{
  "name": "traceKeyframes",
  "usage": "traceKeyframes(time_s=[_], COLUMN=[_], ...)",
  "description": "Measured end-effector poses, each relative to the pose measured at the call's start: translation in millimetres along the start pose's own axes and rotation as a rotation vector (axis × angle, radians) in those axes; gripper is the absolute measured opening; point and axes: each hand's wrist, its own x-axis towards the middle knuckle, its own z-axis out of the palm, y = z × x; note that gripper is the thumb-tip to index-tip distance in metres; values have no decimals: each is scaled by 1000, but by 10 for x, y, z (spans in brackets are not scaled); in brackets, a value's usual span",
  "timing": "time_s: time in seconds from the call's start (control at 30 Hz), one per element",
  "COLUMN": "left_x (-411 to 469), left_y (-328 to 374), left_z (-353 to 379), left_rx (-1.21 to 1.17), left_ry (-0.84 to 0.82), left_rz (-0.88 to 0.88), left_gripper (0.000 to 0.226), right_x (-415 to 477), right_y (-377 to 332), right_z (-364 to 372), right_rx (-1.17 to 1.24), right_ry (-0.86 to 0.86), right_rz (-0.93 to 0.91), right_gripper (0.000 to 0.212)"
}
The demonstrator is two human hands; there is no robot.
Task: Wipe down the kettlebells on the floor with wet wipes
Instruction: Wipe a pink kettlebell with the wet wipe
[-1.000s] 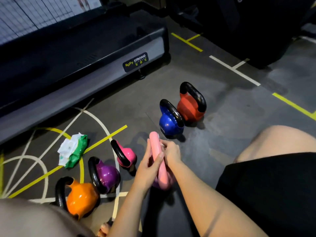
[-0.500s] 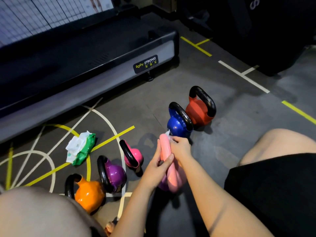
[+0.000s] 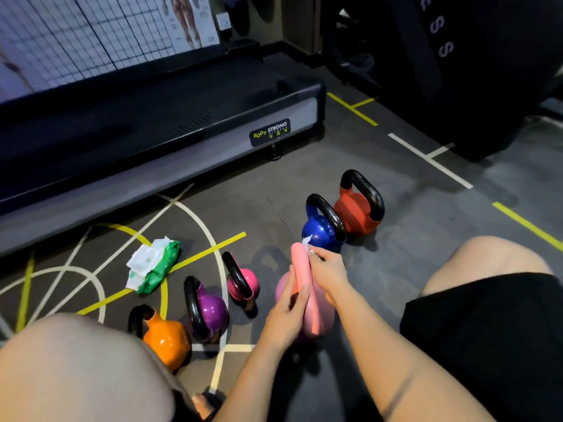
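Dim gym with a grey floor (image 3: 396,239) crossed by white and yellow painted lines. Nearest, two bare knees and black shorts (image 3: 487,330), all cut off by the frame edges.

Between the knees, left hand (image 3: 289,309) wrapped round the handle of the pale pink kettlebell (image 3: 300,269), thumb laid across it. Right hand (image 3: 327,269) just beyond, fingers curled, pinching a white wet wipe (image 3: 307,240) against the top of that same handle. Wipe mostly hidden in the fingers, only a crumpled corner showing. Bell's body largely covered by both hands; cannot tell whether its base sits on the floor.

Left of the hands:
- orange kettlebell (image 3: 166,338), partly behind the left knee
- purple kettlebell (image 3: 211,309)
- small hot pink kettlebell (image 3: 246,283), like the other two black-handled

Further left, green pack of wipes (image 3: 155,263) lying open, white sheets spilling out.

Just beyond the right hand, blue kettlebell (image 3: 320,229) close against the red kettlebell (image 3: 356,214) behind it; touching or not, hard to say.

Far beyond, low treadmill (image 3: 152,141) labelled "BODY STRONG", with a wire grid (image 3: 91,32) carrying blurred posters above. Off to the far right, dark machine (image 3: 457,71), lettering cut off.
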Motion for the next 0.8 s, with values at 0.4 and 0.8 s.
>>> traceKeyframes(time_s=[0.4, 0.8], left_x=[-9, -43], left_y=[-114, -105], left_z=[26, 34], left_rx=[-23, -1], left_ry=[-36, -47], left_rz=[22, 23], left_gripper=[54, 52], right_x=[-374, -252], right_y=[78, 80], right_z=[-119, -193], right_rx=[-91, -91], right_ry=[70, -172], right_rz=[-105, -107], right_gripper=[18, 24])
